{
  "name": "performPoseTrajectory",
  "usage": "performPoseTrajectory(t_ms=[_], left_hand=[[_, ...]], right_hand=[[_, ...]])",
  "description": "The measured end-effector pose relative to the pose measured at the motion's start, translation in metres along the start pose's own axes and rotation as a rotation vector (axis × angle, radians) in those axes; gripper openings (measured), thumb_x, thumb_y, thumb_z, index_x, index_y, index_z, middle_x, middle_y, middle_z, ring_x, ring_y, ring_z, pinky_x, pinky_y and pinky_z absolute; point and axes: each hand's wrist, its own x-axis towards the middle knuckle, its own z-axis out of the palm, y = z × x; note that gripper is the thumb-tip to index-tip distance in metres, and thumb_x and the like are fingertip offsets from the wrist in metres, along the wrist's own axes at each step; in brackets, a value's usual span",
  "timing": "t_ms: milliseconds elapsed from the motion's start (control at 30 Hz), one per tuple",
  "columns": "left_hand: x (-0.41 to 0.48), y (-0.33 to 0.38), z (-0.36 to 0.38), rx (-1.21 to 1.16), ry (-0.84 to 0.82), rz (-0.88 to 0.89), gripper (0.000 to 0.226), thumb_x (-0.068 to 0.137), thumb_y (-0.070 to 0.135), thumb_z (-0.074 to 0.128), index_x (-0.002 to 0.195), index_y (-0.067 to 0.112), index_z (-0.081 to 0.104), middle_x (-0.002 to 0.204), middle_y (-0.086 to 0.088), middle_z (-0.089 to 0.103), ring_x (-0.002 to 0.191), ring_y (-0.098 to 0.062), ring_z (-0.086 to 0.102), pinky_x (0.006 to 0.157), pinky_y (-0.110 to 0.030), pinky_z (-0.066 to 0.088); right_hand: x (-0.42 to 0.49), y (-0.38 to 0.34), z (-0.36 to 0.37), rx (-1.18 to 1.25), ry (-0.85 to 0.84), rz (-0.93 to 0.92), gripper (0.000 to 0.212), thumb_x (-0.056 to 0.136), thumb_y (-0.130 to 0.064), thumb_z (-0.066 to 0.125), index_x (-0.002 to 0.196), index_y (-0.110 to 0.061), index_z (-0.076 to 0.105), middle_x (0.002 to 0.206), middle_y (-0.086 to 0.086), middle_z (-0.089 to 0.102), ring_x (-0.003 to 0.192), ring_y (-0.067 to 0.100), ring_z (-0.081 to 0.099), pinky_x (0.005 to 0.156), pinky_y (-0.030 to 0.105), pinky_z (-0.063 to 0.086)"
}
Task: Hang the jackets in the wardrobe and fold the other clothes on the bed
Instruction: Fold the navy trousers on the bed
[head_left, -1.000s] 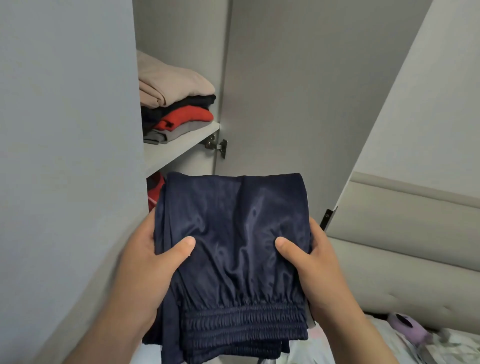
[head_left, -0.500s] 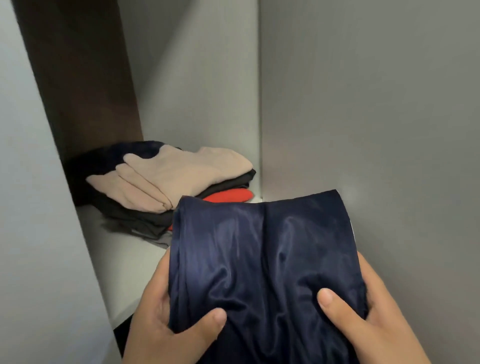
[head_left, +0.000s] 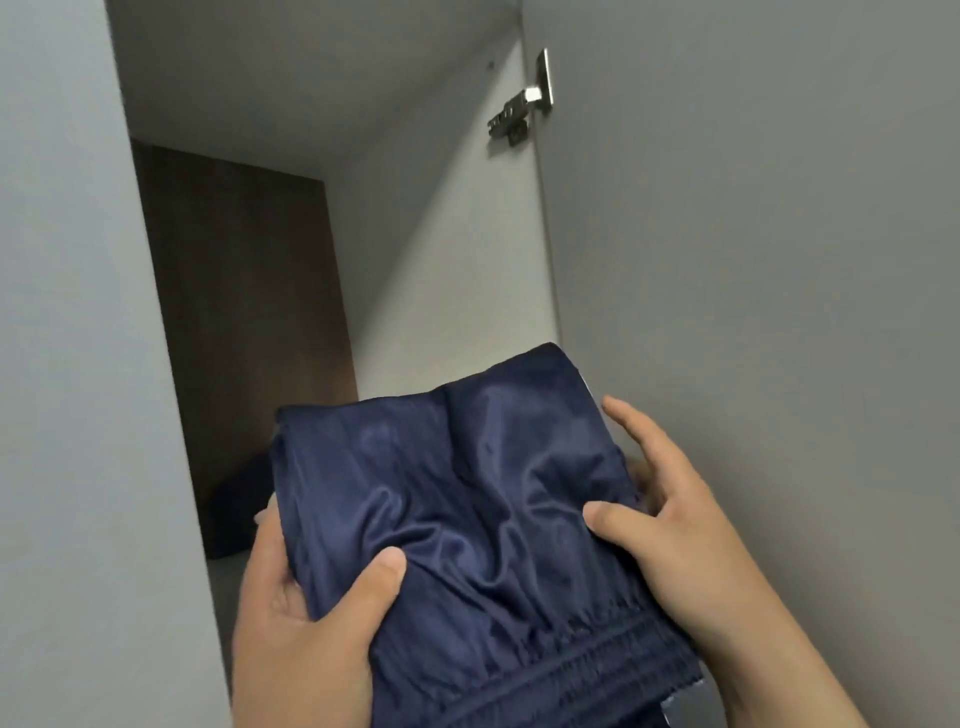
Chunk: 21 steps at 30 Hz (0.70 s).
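Gripping folded navy trousers (head_left: 483, 519), left hand (head_left: 306, 623), right hand (head_left: 670, 525)

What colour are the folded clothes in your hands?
Dark navy blue and shiny, the folded clothes show best in the head view.

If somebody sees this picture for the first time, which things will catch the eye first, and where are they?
The eye goes first to the folded navy garment, shiny and creased, low in the middle and gripped at its sides by the left hand and the right hand. Behind it opens a grey wardrobe compartment with a dark brown back panel at the left. A metal door hinge glints at the upper right.
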Motion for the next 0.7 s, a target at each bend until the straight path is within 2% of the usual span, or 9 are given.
performPoseTrajectory(t_ms=[100,200,300,367,533,633,700], left_hand=[[0.024,0.003,0.019,-0.057,0.057,0.077,0.074,0.075,-0.004,0.074,0.134,0.039,0.055,0.111,0.025,0.069,0.095,0.005,0.067,0.071,-0.015,0.055],[0.046,0.003,0.034,-0.078,0.101,0.107,0.069,0.080,-0.001,0.074,0.130,0.043,0.057,0.115,0.020,0.069,0.101,-0.005,0.069,0.088,-0.036,0.055],[0.069,0.003,0.042,-0.070,0.174,0.100,0.069,0.068,0.020,0.080,0.125,0.052,0.057,0.113,0.021,0.069,0.103,-0.013,0.069,0.095,-0.046,0.051],[0.079,0.002,0.048,-0.069,0.225,0.092,0.073,0.061,0.029,0.078,0.126,0.053,0.055,0.114,0.021,0.068,0.106,-0.014,0.067,0.096,-0.047,0.050],[0.088,-0.020,0.067,-0.026,0.331,0.054,0.070,0.081,0.009,0.076,0.137,0.040,0.049,0.125,0.015,0.063,0.112,-0.011,0.063,0.102,-0.043,0.048],[0.090,-0.031,0.068,0.014,0.366,-0.059,0.079,0.080,0.009,0.077,0.146,0.030,0.040,0.131,0.010,0.058,0.118,-0.017,0.058,0.104,-0.042,0.046],[0.088,-0.034,0.068,0.114,0.359,-0.147,0.092,0.079,0.011,0.078,0.154,0.024,0.026,0.146,0.002,0.047,0.129,-0.023,0.049,0.110,-0.042,0.039]], right_hand=[[0.049,-0.003,0.005,-0.003,-0.030,-0.058,0.071,0.085,0.008,0.058,0.124,-0.051,0.057,0.114,-0.007,0.072,0.103,0.016,0.070,0.087,0.039,0.057],[0.095,-0.003,0.010,0.008,-0.061,-0.064,0.063,0.080,0.001,0.063,0.119,-0.049,0.062,0.115,-0.008,0.071,0.104,0.015,0.070,0.087,0.037,0.057],[0.137,0.001,0.016,0.054,-0.120,-0.026,0.059,0.077,-0.001,0.064,0.117,-0.044,0.066,0.111,-0.003,0.074,0.099,0.017,0.072,0.078,0.030,0.058],[0.163,0.008,0.020,0.102,-0.159,0.019,0.059,0.080,0.006,0.062,0.120,-0.037,0.065,0.108,0.001,0.075,0.097,0.023,0.073,0.077,0.031,0.057],[0.203,0.045,0.032,0.140,-0.161,0.152,0.058,0.082,0.012,0.057,0.126,-0.027,0.065,0.107,0.009,0.075,0.095,0.031,0.072,0.084,0.040,0.057],[0.210,0.071,0.034,0.143,-0.153,0.245,0.052,0.086,0.008,0.057,0.125,-0.026,0.063,0.101,0.009,0.076,0.089,0.029,0.074,0.075,0.036,0.058],[0.211,0.085,0.033,0.111,-0.141,0.302,0.048,0.087,0.005,0.059,0.124,-0.026,0.064,0.097,0.007,0.077,0.084,0.027,0.075,0.067,0.031,0.058]])
